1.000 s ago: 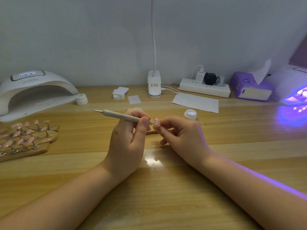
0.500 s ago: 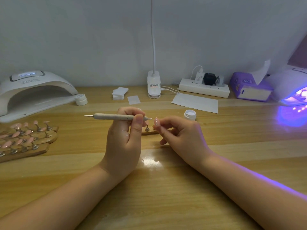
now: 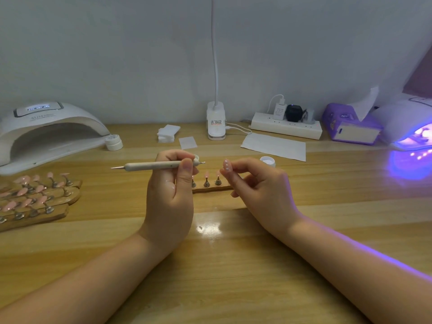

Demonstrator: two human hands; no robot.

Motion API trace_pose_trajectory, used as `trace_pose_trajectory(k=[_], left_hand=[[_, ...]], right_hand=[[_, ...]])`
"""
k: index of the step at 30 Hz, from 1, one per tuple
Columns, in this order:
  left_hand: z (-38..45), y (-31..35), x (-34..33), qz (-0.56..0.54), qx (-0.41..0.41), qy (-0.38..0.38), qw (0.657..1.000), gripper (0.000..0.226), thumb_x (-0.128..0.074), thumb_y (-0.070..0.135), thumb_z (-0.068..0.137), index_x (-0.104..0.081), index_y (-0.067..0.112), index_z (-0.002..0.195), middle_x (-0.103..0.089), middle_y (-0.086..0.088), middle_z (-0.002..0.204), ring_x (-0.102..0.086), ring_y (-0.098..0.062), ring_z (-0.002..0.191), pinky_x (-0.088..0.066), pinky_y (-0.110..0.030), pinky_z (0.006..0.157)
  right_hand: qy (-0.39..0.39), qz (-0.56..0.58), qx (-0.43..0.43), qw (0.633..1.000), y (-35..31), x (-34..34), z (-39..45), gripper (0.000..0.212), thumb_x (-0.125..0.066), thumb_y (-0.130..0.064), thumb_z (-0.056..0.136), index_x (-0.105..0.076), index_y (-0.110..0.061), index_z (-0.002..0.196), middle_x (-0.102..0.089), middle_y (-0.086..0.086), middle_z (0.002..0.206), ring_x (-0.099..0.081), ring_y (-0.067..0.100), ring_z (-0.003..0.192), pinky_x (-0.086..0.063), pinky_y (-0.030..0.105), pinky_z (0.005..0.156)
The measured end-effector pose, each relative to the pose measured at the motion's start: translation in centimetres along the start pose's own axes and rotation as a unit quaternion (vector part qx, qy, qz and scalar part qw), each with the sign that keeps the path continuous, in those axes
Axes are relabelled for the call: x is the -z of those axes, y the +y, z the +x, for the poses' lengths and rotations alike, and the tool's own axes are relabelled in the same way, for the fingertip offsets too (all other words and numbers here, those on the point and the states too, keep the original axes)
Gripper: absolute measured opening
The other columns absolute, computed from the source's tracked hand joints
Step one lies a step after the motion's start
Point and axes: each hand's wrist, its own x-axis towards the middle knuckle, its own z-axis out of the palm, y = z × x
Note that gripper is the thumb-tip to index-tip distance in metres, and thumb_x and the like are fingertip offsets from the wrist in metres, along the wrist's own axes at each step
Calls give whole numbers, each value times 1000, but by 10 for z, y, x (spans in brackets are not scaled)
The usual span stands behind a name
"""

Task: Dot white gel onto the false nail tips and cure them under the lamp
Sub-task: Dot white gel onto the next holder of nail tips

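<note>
White-dotted pink false nail tip (image 3: 226, 165) pinched in right hand (image 3: 261, 188); left hand (image 3: 170, 195) grips slim grey dotting pen (image 3: 154, 165), tip apart from nail.

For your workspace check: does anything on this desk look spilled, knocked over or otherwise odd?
Nothing stands out. The left hand holds the dotting pen level; the right hand pinches a dotted nail tip. The open gel pot stands upright, and the tip stands lie in tidy rows.

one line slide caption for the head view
Left hand holds a dotting pen beside a white-dotted nail tip pinched in the right hand.
</note>
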Motion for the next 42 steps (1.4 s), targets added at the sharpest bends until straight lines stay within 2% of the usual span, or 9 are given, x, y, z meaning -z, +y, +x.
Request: trace_pose_trajectory(k=[4, 8, 13, 16, 25, 30, 35, 38, 42], left_hand=[[0, -1, 0, -3, 9, -4, 1000, 12, -44, 23, 97, -53, 32, 96, -61, 21, 87, -61, -7, 84, -50, -17, 73], [0, -2, 0, -5, 21, -8, 1000, 10, -44, 26, 96, -53, 31, 96, -62, 18, 89, -62, -8, 85, -51, -17, 74], [0, -3, 0, -4, 27, -12, 1000, 10, -44, 27, 96, -53, 32, 96, -61, 22, 88, -62, -8, 86, -50, -18, 77], [0, -3, 0, -2, 28, -13, 1000, 10, -44, 27, 96, -54, 32, 96, -62, 20, 88, -62, -7, 86, -50, -16, 75], [-1, -1, -1, -4, 48, -14, 999, 10, -44, 28, 95, -54, 30, 95, -62, 13, 86, -61, -4, 85, -50, -18, 77], [-1, -1, 0, -1, 58, -18, 998, 10, -44, 30, 94, -54, 29, 95, -62, 12, 87, -61, -3, 85, -48, -16, 76], [-1, 0, -1, 1, 64, -20, 998, 11, -44, 30, 94, -55, 27, 96, -62, 10, 88, -61, -2, 85, -49, -17, 77], [-1, -1, 0, -1, 65, -17, 998, 12, -44, 30, 94, -55, 27, 96, -63, 12, 87, -62, -3, 85, -49, -17, 77], [-1, -2, 0, -6, 64, -18, 998, 12, -44, 30, 94, -55, 27, 96, -64, 15, 88, -62, -4, 86, -49, -17, 78]], right_hand=[[20, -79, -3, 997, 4, 7, 6, 11, -66, -29, 89, -73, -21, 89, -65, -7, 81, -55, 13, 60, -50, 41, 57], [22, -149, -65, 986, 12, 14, 11, 8, -67, -36, 87, -72, -29, 85, -56, -3, 76, -49, 9, 65, -47, 38, 58], [-18, -187, -111, 976, 21, 13, 14, 12, -66, -40, 87, -73, -30, 85, -49, -12, 67, -45, 7, 67, -39, 31, 57], [-13, -192, -116, 974, 23, 13, 14, 12, -65, -38, 87, -73, -30, 84, -46, -12, 64, -44, 6, 65, -36, 28, 57], [-32, -214, -175, 960, 27, 14, 15, 12, -64, -36, 84, -64, -37, 72, -47, -8, 66, -46, 7, 60, -29, 25, 54], [-55, -240, -213, 946, 32, 13, 16, 12, -63, -43, 86, -70, -35, 80, -53, -7, 74, -50, 8, 62, -30, 25, 52], [-72, -229, -222, 945, 32, 16, 17, 17, -65, -46, 83, -72, -32, 87, -58, -7, 76, -54, 9, 68, -36, 25, 57], [-98, -275, -206, 934, 25, 21, 18, 19, -62, -47, 82, -72, -32, 88, -55, -10, 73, -54, 9, 67, -36, 25, 55], [-108, -380, -130, 909, 14, 34, 21, 30, -51, -50, 80, -68, -26, 72, -57, -9, 64, -56, 13, 65, -45, 26, 54]])
